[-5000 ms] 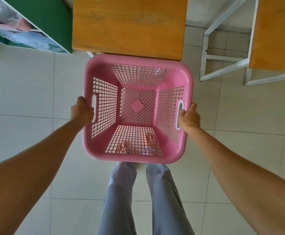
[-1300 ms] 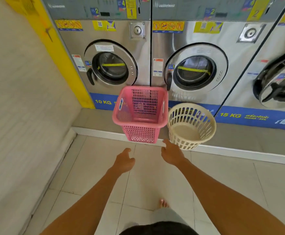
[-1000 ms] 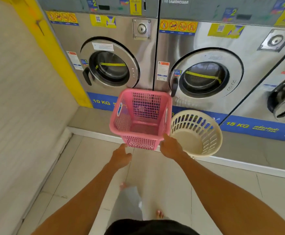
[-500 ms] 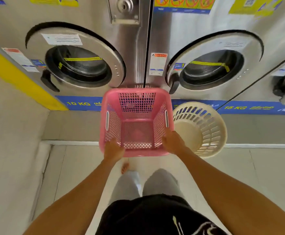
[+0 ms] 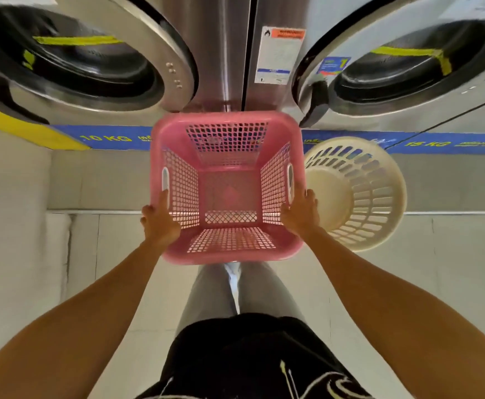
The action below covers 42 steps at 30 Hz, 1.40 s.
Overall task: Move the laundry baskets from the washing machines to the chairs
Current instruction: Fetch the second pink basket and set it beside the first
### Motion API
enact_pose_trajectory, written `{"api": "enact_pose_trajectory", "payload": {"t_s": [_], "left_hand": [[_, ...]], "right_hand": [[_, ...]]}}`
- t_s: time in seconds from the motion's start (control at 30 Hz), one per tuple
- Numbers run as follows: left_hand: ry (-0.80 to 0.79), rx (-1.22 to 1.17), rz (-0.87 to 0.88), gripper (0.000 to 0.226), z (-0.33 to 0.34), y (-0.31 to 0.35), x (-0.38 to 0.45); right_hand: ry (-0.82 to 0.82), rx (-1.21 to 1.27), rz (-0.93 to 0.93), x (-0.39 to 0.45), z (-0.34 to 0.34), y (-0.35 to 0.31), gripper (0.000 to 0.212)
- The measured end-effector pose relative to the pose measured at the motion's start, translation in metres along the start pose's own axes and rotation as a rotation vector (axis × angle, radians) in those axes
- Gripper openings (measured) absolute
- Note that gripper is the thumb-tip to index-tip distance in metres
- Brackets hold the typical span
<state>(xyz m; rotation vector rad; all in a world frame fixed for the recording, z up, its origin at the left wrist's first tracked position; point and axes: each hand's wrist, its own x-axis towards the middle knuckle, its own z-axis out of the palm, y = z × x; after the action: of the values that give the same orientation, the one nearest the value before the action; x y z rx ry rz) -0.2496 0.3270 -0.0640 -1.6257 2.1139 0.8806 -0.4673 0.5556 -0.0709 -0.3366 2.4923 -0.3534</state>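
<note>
- Pink square laundry basket (image 5: 226,185), a perforated grid on its walls and floor with a slot handle in each side, stands on the grey ledge (image 5: 97,180) before the two steel washing machines (image 5: 224,53).
- Half a second ago the hands were at its near corners; now both have slid up the side rims towards the handles, and the view has closed in.
- Left hand (image 5: 158,223) is cupped against the left rim, right hand (image 5: 300,216) against the right rim; a full clasp cannot be told.
- Cream round basket (image 5: 359,194) stands just beside it on the right.
- Blue strip (image 5: 105,138) reads "10 KG" and "15 KG"; the white warning label (image 5: 280,56) is blurred.
</note>
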Motion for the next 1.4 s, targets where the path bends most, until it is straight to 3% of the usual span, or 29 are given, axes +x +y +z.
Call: {"api": "enact_pose_trajectory", "payload": {"t_s": [0.1,0.23,0.43,0.57,0.67,0.97,1.17,1.4], "left_hand": [[0.053,-0.014,-0.029,0.092,0.007,0.006,0.025],[0.091,0.039,-0.013,0.097,0.01,0.003,0.048],[-0.017,0.171,0.028,0.1,-0.01,-0.005,0.042],[-0.062,0.16,0.007,0.093,-0.019,-0.009,0.01],[0.025,0.105,-0.012,0.081,-0.021,-0.017,-0.023],[0.115,0.03,-0.154,0.085,-0.028,-0.06,-0.087],[0.198,-0.028,-0.388,0.086,-0.013,-0.084,-0.134],[0.231,-0.221,-0.58,0.099,0.023,-0.121,-0.196]], "right_hand": [[-0.013,0.061,-0.03,0.017,0.015,0.009,0.078],[0.087,0.092,-0.088,0.028,0.024,0.023,0.063],[0.114,0.013,-0.156,0.033,0.007,0.026,0.057],[-0.037,-0.045,-0.198,0.033,-0.015,0.025,0.061],[-0.108,-0.093,-0.273,0.038,-0.033,0.017,0.06],[-0.156,-0.195,-0.484,0.027,-0.046,-0.037,0.071],[-0.189,-0.266,-0.566,0.014,-0.028,-0.067,0.072],[-0.337,-0.298,-0.644,-0.018,-0.003,-0.097,0.069]]}}
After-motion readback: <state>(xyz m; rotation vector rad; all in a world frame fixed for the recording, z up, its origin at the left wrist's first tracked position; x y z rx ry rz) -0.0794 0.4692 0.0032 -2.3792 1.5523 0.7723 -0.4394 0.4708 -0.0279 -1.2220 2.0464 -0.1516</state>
